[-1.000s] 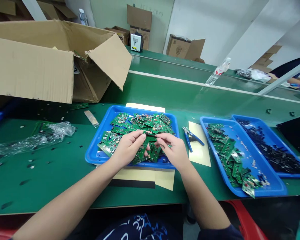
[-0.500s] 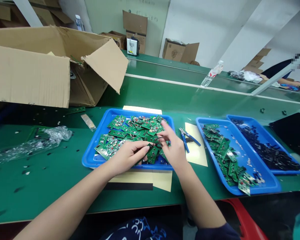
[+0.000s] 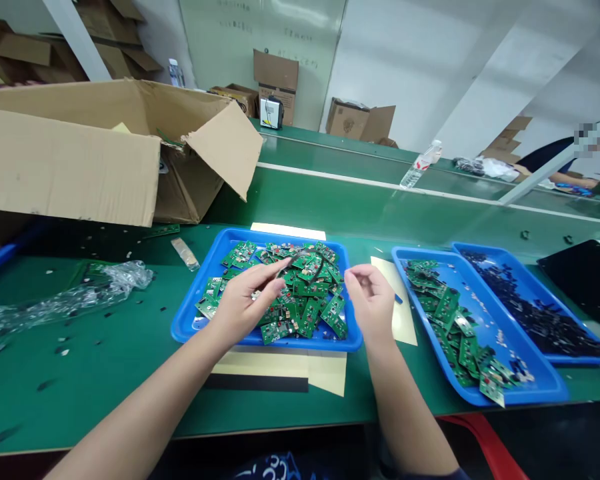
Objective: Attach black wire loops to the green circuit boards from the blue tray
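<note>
Head view: left hand (image 3: pixel 245 303) was seen over the near blue tray (image 3: pixel 184 328), thumb and forefinger parted; whether the thin dark strand (image 3: pixel 321 270) was gripped could not be told. Right hand (image 3: pixel 373 303) was held curled shut by the tray's right rim. Green circuit boards (image 3: pixel 307 317) were heaped inside. More boards (image 3: pixel 447 305) were contained in a middle tray (image 3: pixel 485 317).

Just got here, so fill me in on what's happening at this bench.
A person's bare hands are over a blue tray heaped with green circuit boards. The left hand is above them, a thin dark strip near its fingertips. The right hand is curled by the tray's right edge; whether it holds anything is unclear. Farther right are more boards and black parts, in separate trays.
</note>
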A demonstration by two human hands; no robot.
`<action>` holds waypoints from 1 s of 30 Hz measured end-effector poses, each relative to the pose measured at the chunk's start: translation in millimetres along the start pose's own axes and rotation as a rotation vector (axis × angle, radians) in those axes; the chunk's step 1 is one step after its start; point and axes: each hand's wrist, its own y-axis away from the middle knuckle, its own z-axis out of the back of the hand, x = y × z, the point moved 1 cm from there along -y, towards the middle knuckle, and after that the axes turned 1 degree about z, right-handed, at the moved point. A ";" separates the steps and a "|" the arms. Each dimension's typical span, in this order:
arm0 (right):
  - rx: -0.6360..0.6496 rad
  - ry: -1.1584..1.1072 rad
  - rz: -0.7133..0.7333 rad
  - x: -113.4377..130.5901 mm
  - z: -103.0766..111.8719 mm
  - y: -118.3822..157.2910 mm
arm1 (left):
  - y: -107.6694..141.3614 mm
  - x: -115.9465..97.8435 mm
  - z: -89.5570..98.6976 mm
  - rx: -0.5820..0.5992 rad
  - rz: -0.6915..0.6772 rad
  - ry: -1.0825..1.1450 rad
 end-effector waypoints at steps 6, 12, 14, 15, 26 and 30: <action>0.344 -0.195 -0.101 11.4 -20.1 16.3 | 2.3 -1.3 -7.7 0.232 -0.166 -0.164; 0.222 -0.023 0.061 14.6 -18.5 16.3 | 4.8 4.3 -13.1 0.260 -0.187 -0.185; 0.209 0.026 0.153 16.4 -16.3 15.4 | 4.5 6.9 -13.5 0.232 -0.175 -0.190; 0.213 0.035 0.194 17.1 -15.9 15.3 | 4.4 7.9 -13.8 0.221 -0.172 -0.186; 0.419 -0.158 0.386 20.3 -16.2 16.0 | -0.7 13.2 -8.7 -0.020 -0.223 -0.211; 0.489 -0.678 0.301 21.2 3.5 11.9 | -5.1 12.4 7.2 -0.269 -0.291 -0.233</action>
